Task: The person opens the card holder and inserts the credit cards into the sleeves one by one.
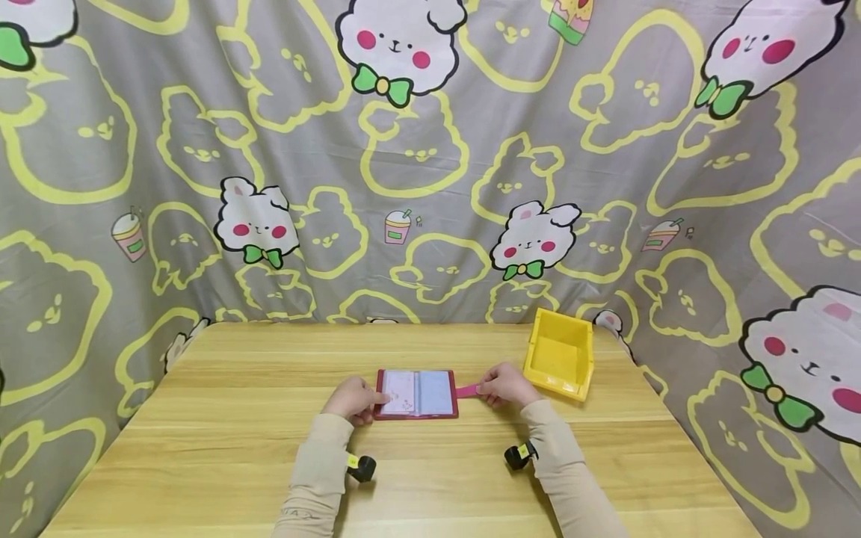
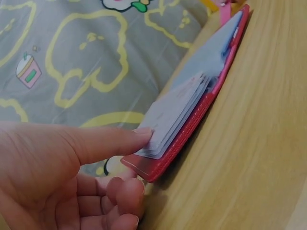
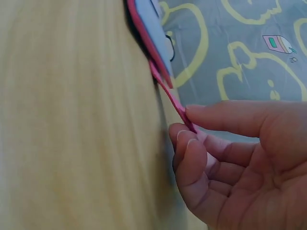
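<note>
A red card holder [image 1: 436, 394] lies spread open on the wooden table, its clear sleeves showing pale cards on both sides. My left hand [image 1: 351, 400] holds its left edge, the thumb [image 2: 136, 139] on top of the stacked sleeves [image 2: 168, 117] and the other fingers bent below the cover's corner. From the holder's right side sticks out a pink strap [image 1: 467, 391]. My right hand [image 1: 506, 385] pinches the strap's free end between thumb [image 3: 216, 116] and fingertips; in the right wrist view the strap stretches back to the cover.
A yellow plastic bin [image 1: 560, 355] stands at the table's back right, just beyond my right hand. Behind the table [image 1: 255, 359] hangs a grey curtain [image 1: 430, 164] with cartoon prints. Small black cameras [image 1: 363, 468] are strapped at both wrists.
</note>
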`<state>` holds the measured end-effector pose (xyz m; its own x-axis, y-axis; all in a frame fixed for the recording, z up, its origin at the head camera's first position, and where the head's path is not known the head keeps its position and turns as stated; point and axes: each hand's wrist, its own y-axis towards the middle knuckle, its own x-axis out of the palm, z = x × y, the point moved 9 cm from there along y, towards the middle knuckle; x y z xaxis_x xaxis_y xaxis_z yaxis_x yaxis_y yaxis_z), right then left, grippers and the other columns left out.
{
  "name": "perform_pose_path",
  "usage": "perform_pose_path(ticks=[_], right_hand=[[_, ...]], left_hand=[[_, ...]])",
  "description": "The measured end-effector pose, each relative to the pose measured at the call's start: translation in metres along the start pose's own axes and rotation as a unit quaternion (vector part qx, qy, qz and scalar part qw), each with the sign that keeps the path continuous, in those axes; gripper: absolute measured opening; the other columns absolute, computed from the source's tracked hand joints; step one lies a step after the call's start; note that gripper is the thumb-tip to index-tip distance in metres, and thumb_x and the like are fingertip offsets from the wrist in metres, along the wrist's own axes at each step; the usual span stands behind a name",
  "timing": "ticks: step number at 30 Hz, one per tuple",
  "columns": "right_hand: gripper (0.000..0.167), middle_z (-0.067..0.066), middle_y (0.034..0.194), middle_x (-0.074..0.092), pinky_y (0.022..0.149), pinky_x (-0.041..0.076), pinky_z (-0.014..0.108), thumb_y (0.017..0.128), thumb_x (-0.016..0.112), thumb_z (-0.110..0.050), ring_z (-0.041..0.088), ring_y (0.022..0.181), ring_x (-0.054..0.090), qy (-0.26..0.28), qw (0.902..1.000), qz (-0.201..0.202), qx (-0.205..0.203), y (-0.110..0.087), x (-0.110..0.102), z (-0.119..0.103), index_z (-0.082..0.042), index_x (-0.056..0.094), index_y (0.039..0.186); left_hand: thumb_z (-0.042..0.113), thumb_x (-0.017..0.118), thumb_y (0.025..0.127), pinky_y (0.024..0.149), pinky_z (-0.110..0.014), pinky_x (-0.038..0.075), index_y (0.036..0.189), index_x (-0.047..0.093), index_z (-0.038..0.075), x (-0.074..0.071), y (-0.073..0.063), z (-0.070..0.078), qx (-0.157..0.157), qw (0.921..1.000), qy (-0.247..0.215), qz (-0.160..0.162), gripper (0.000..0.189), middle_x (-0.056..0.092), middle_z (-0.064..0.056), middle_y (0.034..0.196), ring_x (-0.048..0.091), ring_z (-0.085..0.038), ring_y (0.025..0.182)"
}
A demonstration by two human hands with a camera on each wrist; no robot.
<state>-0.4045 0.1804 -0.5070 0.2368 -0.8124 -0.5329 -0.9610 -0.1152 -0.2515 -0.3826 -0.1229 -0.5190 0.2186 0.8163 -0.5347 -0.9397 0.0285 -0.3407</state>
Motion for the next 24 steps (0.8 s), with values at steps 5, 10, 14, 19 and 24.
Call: perform_pose_path(ticks=[5,10,14,19,24], right_hand=[[0.009,0.006,0.063,0.063,0.049,0.050,0.023,0.086,0.067,-0.002,0.012,0.052,0.055,0.016,0.9999,0.003,0.005,0.001,0.006,0.004,0.002,0.065,0.078],[0.010,0.006,0.063,0.063,0.048,0.049,0.022,0.087,0.066,-0.003,0.012,0.052,0.055,0.015,0.9998,0.009,0.009,0.002,0.007,0.005,0.001,0.065,0.078],[0.010,0.006,0.063,0.062,0.047,0.048,0.022,0.087,0.066,-0.003,0.011,0.051,0.054,0.021,0.9997,0.009,0.012,0.001,0.007,0.006,0.001,0.064,0.079],[0.010,0.006,0.063,0.062,0.047,0.049,0.022,0.087,0.066,-0.003,0.012,0.051,0.054,0.030,0.9994,0.007,0.015,0.001,0.006,0.007,0.002,0.063,0.079],[0.009,0.006,0.064,0.062,0.048,0.049,0.022,0.087,0.066,-0.002,0.011,0.051,0.054,0.032,0.9994,0.005,0.012,0.002,0.006,0.008,0.002,0.063,0.079]], left_hand=[[0.024,0.074,0.082,0.043,-0.022,0.042,0.079,0.057,0.004,-0.004,-0.002,0.008,0.026,0.9996,-0.006,0.006,0.027,0.057,-0.005,0.062,0.052,-0.013,0.048],[0.020,0.073,0.081,0.048,-0.024,0.039,0.073,0.054,0.005,-0.010,-0.013,0.035,0.089,0.9956,0.013,0.026,0.025,0.053,-0.004,0.065,0.047,-0.014,0.054],[0.016,0.073,0.080,0.052,-0.024,0.035,0.072,0.050,0.007,-0.008,-0.021,0.059,0.133,0.9894,0.027,0.052,0.026,0.049,-0.001,0.065,0.045,-0.014,0.059],[0.013,0.071,0.082,0.056,-0.024,0.038,0.078,0.050,0.008,0.004,-0.027,0.082,0.185,0.9786,0.037,0.083,0.022,0.051,-0.001,0.070,0.048,-0.013,0.063],[0.025,0.065,0.093,0.060,-0.025,0.043,0.088,0.057,0.009,0.027,-0.028,0.095,0.228,0.9711,0.036,0.062,0.019,0.061,-0.004,0.082,0.052,-0.013,0.070]])
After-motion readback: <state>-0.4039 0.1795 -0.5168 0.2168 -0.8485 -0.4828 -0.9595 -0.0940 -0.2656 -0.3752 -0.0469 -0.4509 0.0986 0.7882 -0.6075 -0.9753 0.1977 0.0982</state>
